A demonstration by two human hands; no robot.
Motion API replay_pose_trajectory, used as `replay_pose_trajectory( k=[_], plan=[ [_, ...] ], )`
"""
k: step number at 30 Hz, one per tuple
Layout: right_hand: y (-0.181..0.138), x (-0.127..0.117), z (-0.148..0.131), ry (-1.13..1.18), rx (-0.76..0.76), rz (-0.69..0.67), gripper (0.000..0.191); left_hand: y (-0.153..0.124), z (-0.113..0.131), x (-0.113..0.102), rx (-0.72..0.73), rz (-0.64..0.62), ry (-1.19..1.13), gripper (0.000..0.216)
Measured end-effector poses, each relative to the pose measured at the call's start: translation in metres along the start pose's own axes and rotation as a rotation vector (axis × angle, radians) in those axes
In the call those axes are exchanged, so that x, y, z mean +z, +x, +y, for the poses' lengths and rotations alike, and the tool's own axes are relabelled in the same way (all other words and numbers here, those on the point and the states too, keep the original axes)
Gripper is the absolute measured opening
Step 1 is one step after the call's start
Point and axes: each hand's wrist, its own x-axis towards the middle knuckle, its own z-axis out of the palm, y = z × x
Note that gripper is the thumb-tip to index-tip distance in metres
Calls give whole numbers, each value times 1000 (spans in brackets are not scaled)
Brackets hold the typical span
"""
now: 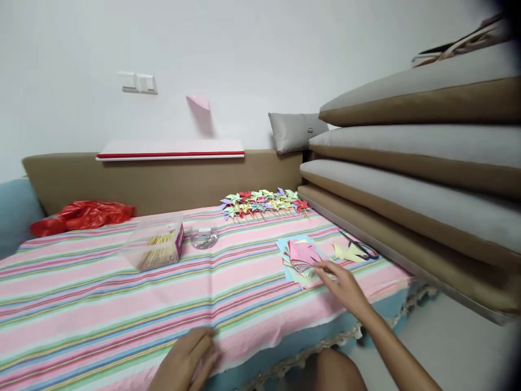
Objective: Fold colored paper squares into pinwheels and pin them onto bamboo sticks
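Observation:
My right hand [342,283] reaches over the front right of the striped cloth, its fingers stretched out and a little apart. Its fingertips are at the near edge of a pink paper square [303,253] with slits cut in it, lying on a loose stack of coloured paper [293,267]. A yellow paper piece [348,252] lies right of the stack, partly under dark-handled scissors [364,251]. Near the cloth's front edge, my left hand [189,358] rests with its fingers curled in. Whether anything is inside them is hidden.
Several paper pinwheels [264,203] on sticks lie at the back. A clear tub [131,247] of wooden sticks and a clear container [204,239] of small metallic bits stand left of centre. Further left is a red plastic bag [87,215]. Stacked cushions [407,179] rise at the right.

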Motion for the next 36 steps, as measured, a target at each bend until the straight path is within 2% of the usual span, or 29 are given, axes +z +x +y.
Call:
replay_pose_trajectory(
  k=[3,6,12,16,19,24,29,33,36],
  plan=[
    [51,13,4,-102,-75,35,51,39,11,22,78,15,-3,33],
    [78,24,14,-175,-131,-33,55,43,4,38,107,32,20,37],
    [83,16,31,-245,-120,-127,40,25,-14,39,179,18,51,46],
    [82,8,31,-265,-126,-151,32,27,-14,34,183,-7,22,46],
    [81,7,26,-275,-125,-120,30,33,-12,31,133,-28,-43,42],
    [80,14,17,-277,-54,25,29,57,-4,15,52,-161,-214,29],
    [90,8,2,-183,45,297,27,89,1,-1,-10,-310,-245,22],
    [107,-11,-29,-10,59,547,34,104,-5,7,-98,-323,-220,27],
    [122,-7,-67,192,31,601,43,109,-13,19,-142,-305,-239,26]
  ],
)
